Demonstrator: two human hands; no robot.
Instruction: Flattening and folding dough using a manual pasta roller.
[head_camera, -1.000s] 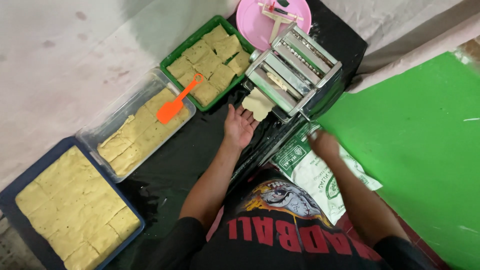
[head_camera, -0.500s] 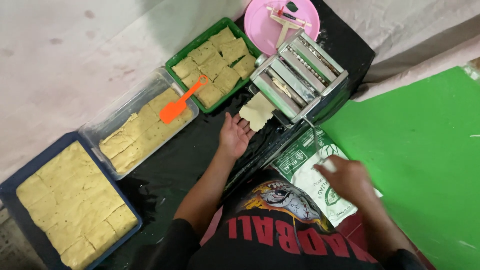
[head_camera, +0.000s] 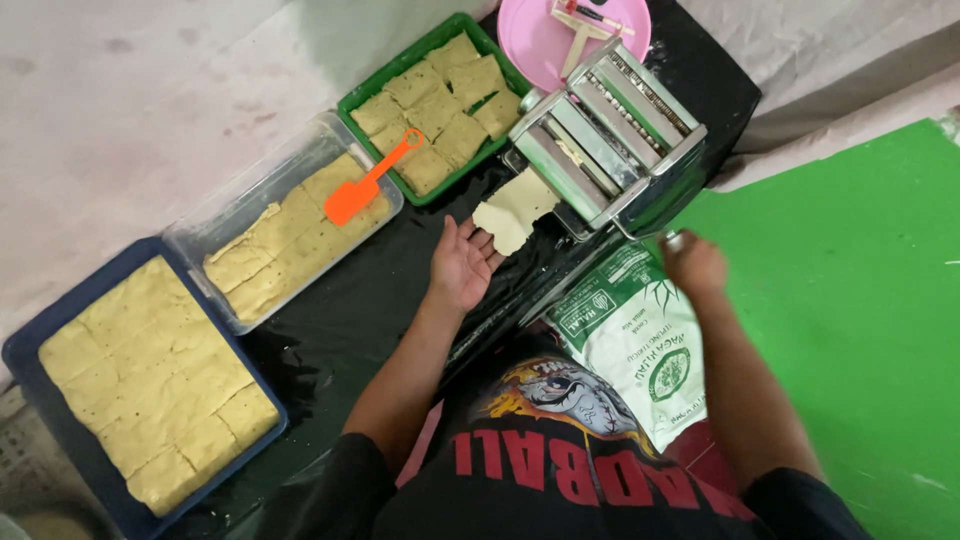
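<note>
Head view: left hand (head_camera: 462, 266) open, palm up under dough sheet (head_camera: 514, 209) leaving pasta roller (head_camera: 605, 140); right hand (head_camera: 692, 264) blurred, clenched on crank handle (head_camera: 673, 241).

Dough sheet (head_camera: 514, 212) just beyond the left fingers (head_camera: 478, 235), hanging from the roller machine (head_camera: 605, 130), trays (head_camera: 62, 335) of dough squares left of them, plate (head_camera: 545, 40) behind the machine, bag (head_camera: 640, 335) between both hands

orange scraper (head_camera: 370, 186), pink plate (head_camera: 560, 40)

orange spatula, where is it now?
Head view, upper left: the orange spatula lies on the dough squares in the clear tray, handle tipping toward the green tray.
</note>
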